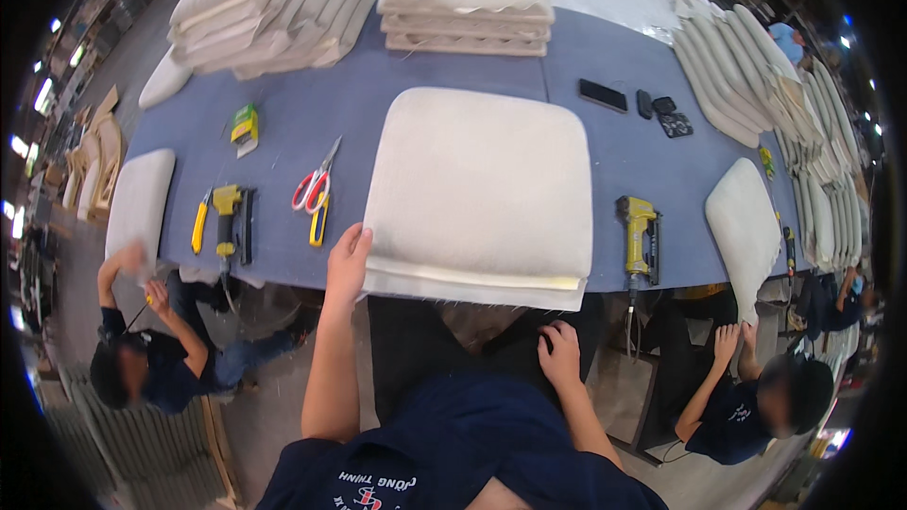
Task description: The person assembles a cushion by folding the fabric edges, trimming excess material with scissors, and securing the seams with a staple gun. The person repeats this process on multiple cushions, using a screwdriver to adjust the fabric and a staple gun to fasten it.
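Observation:
A cream upholstered seat pad [480,184] lies in front of me on the blue-grey table [283,85], its near edge reaching past the table's front edge. Along that near side runs a loose fabric flap with a frayed hem. My left hand [349,263] grips the pad's near left corner, thumb on top and the other fingers partly hidden. My right hand [559,351] rests on my thigh, empty, its fingers loosely bent and slightly apart. Left of the pad are red-handled scissors [312,191] and a yellow utility knife [320,219]. To its right lies a yellow-and-black staple gun [640,238].
Stacked pads [468,0] stand at the back, with more piles at back left and right. A second staple gun [228,217], another cutter [200,222] and a small box [245,125] lie left; a phone [603,95] lies right. Co-workers handle pads at both sides.

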A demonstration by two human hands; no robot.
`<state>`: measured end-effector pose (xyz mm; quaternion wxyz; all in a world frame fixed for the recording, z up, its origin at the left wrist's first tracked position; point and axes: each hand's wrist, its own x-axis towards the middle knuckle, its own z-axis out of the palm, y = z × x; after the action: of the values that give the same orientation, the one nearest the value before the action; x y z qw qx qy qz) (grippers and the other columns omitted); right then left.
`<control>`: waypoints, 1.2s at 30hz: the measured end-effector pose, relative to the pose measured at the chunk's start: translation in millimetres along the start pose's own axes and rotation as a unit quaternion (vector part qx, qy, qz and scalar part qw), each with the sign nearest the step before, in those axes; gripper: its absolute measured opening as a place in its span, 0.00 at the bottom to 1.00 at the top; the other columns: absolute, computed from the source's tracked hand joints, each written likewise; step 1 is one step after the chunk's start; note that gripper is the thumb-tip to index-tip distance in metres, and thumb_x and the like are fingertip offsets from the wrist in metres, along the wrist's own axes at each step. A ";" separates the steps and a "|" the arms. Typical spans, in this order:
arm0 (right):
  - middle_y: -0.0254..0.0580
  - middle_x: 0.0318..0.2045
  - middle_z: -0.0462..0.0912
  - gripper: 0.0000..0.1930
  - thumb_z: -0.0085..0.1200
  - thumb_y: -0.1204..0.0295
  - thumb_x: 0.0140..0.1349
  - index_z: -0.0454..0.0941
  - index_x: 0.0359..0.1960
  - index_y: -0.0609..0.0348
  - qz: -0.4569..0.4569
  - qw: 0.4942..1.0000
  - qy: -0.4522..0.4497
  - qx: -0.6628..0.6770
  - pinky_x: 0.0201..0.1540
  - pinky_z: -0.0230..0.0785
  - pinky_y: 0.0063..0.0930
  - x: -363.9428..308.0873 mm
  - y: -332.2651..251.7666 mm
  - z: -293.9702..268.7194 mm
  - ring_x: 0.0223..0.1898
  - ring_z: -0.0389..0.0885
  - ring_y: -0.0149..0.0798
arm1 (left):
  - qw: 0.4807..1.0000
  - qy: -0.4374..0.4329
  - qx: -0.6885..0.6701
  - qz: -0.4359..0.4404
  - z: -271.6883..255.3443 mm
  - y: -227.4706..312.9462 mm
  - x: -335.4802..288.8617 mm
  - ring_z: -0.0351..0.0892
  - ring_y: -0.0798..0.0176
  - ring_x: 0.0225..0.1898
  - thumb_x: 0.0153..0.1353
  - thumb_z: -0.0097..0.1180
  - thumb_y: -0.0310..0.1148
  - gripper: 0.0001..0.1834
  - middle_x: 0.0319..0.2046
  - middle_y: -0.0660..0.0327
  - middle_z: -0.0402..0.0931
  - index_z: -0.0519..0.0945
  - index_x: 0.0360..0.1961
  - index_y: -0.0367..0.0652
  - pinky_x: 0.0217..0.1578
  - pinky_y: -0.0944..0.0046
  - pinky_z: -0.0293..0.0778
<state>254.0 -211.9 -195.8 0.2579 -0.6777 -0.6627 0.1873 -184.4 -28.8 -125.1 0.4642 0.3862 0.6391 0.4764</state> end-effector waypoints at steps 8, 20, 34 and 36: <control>0.44 0.51 0.89 0.10 0.66 0.69 0.63 0.92 0.45 0.54 0.031 0.998 0.015 -0.057 0.61 0.76 0.50 -11.3 21.4 2.7 0.57 0.84 0.53 | 0.990 -0.129 -0.040 -0.047 33.4 46.3 1.2 0.85 0.64 0.55 0.81 0.63 0.47 0.29 0.55 0.53 0.88 0.82 0.64 0.28 0.59 0.60 0.79; 0.39 0.51 0.91 0.13 0.64 0.61 0.63 0.95 0.45 0.45 0.056 0.992 -0.031 -0.112 0.63 0.76 0.49 -3.1 23.0 5.4 0.58 0.84 0.49 | 0.975 -0.191 -0.103 -0.049 59.1 40.4 -77.4 0.85 0.55 0.61 0.70 0.74 0.38 0.33 0.61 0.47 0.86 0.80 0.67 0.24 0.65 0.55 0.76; 0.44 0.44 0.94 0.13 0.65 0.63 0.68 0.95 0.48 0.51 -0.037 0.995 -0.090 0.008 0.59 0.83 0.46 15.0 51.4 -7.2 0.49 0.92 0.49 | 0.839 -0.283 0.415 0.210 -30.6 350.4 -162.5 0.93 0.51 0.44 0.69 0.68 0.49 0.25 0.41 0.56 0.94 0.91 0.48 0.34 0.47 0.51 0.83; 0.45 0.41 0.94 0.12 0.65 0.68 0.68 0.94 0.48 0.55 0.016 0.983 -0.092 0.159 0.54 0.84 0.39 43.3 29.9 -29.6 0.44 0.94 0.44 | 0.853 -0.244 0.391 0.244 -20.8 354.7 -168.3 0.90 0.49 0.33 0.59 0.73 0.49 0.27 0.31 0.50 0.90 0.92 0.42 0.31 0.39 0.54 0.81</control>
<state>297.8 -171.5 -186.2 0.2970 -0.6181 -0.6348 0.3561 -140.7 -103.6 258.3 0.2843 0.7836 0.5239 0.1753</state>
